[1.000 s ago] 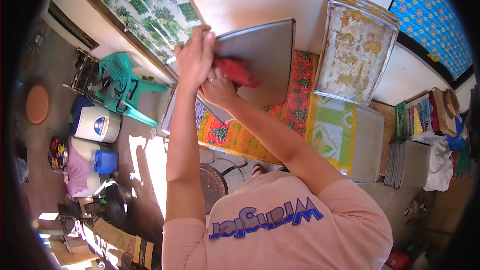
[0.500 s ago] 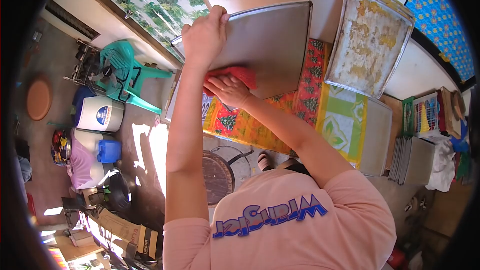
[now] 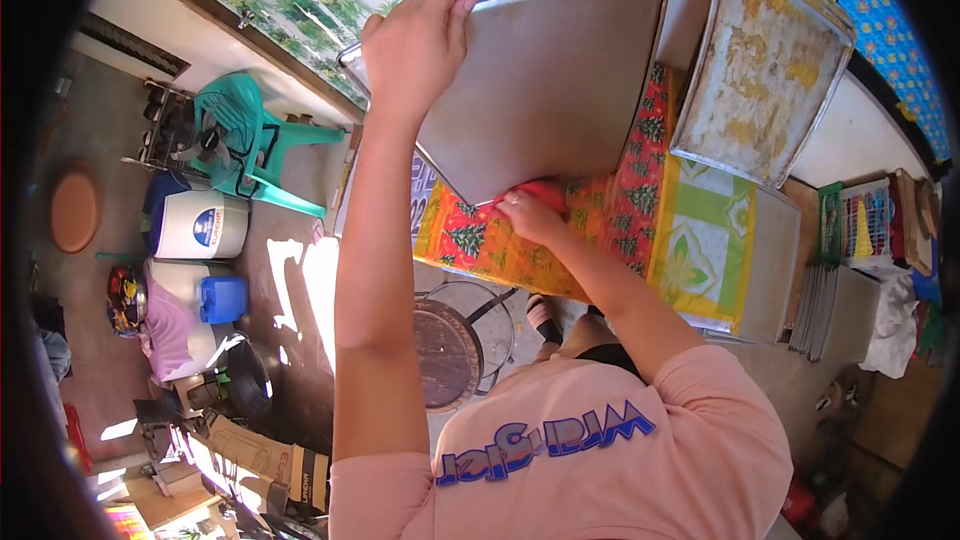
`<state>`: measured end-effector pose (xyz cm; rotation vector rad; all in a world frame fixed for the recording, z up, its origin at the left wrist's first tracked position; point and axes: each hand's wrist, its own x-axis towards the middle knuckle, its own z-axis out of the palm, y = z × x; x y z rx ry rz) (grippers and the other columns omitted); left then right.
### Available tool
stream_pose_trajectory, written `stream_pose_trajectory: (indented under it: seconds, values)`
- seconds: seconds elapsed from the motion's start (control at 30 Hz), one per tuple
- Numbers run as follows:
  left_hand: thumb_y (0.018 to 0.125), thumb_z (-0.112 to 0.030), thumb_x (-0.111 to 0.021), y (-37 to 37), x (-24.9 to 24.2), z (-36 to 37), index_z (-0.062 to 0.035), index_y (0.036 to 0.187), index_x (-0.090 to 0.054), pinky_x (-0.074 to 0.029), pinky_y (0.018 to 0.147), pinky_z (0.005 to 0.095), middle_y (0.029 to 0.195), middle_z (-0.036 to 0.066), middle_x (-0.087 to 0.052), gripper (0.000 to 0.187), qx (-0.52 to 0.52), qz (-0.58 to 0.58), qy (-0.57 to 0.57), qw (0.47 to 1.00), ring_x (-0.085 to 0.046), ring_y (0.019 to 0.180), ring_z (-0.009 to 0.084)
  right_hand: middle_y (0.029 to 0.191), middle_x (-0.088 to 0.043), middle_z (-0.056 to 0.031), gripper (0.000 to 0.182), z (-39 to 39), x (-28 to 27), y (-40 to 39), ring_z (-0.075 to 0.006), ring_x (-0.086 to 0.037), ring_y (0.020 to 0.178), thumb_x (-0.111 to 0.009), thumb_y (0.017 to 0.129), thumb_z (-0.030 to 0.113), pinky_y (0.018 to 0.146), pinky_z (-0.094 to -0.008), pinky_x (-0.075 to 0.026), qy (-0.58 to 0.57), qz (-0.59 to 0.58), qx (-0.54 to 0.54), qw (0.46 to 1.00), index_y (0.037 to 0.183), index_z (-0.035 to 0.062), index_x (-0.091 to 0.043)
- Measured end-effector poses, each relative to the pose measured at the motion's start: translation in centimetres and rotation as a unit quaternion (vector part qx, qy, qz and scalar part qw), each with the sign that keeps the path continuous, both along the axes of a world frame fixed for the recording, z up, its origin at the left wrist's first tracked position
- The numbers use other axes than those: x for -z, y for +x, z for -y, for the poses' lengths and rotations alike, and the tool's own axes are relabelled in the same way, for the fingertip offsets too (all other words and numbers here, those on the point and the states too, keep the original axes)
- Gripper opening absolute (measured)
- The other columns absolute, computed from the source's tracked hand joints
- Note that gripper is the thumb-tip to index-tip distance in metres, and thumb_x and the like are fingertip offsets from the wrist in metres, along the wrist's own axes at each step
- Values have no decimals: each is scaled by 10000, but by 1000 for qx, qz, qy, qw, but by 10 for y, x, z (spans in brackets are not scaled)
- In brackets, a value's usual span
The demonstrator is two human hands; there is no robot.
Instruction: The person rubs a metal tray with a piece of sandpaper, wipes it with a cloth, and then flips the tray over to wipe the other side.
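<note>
My left hand (image 3: 418, 45) grips the upper left edge of a grey metal baking tray (image 3: 560, 80), its thumb over the rim. The tray stands tilted above the table, its flat face towards me. Down at its lower edge, my right hand (image 3: 532, 216) is closed on a red cloth (image 3: 545, 196), pressing it at the rim near the bottom corner. Part of the cloth is covered by my fingers. Beneath lies a red and orange patterned tablecloth (image 3: 470, 235).
Stained, peeling trays (image 3: 765, 70) lean on the wall at the right. Another tray (image 3: 775, 260) lies past the green and white cloth (image 3: 705, 240). A round stool (image 3: 445, 355) stands by my feet. Left are a green plastic chair (image 3: 235, 120) and a cooler (image 3: 195, 225).
My right hand has moved the red cloth from the tray's face down and right to its lower edge. The tray looks tilted and raised a little more.
</note>
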<state>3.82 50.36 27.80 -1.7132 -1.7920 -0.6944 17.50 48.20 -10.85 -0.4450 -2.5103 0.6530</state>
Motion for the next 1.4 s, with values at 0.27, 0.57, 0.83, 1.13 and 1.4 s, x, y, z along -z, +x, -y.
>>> stream_pose_trajectory:
  seconds: [0.27,0.57,0.83,1.13,1.4]
  values:
    - [912,-482,-546,-10,-3,-12,-169,917,-649,-478,635,394,703,48,-678,330,11,11,-11,1000,-656,677,267,1031,-619,-188,251,-40,-53,81,-369,-571,1012,-541,842,133,869,-447,-468,-129,-81,469,870,1051,14,-611]
    - [829,-447,-659,-1,2,-13,-162,760,-660,-419,591,359,572,-1,-612,294,22,11,82,996,-599,548,206,1433,-353,-221,598,-104,-290,42,-425,-356,1305,-584,838,9,1075,-489,-311,131,-346,434,822,1400,24,-380]
    - [777,-498,-707,-3,8,-15,-176,670,-654,-406,511,323,548,-5,-611,344,-4,3,133,991,-578,478,205,1507,-252,-237,620,-94,-166,52,-393,-229,1406,-530,857,-30,1158,-453,-194,-71,-398,466,787,1430,-42,-293]
    - [807,-561,-663,-4,7,-17,-159,679,-663,-428,465,352,538,23,-604,421,-27,-1,112,993,-590,484,251,1373,-449,-248,499,-37,-23,51,-362,-505,1162,-534,890,260,999,-453,-401,-64,182,606,771,1300,-22,-495]
    - [816,-555,-647,-16,13,-30,-170,643,-610,-382,490,347,524,0,-589,423,-36,-41,141,988,-553,452,226,1070,-567,-248,225,-21,-115,53,-414,-537,1005,-504,918,182,854,-452,-436,-255,-265,413,833,989,-13,-591]
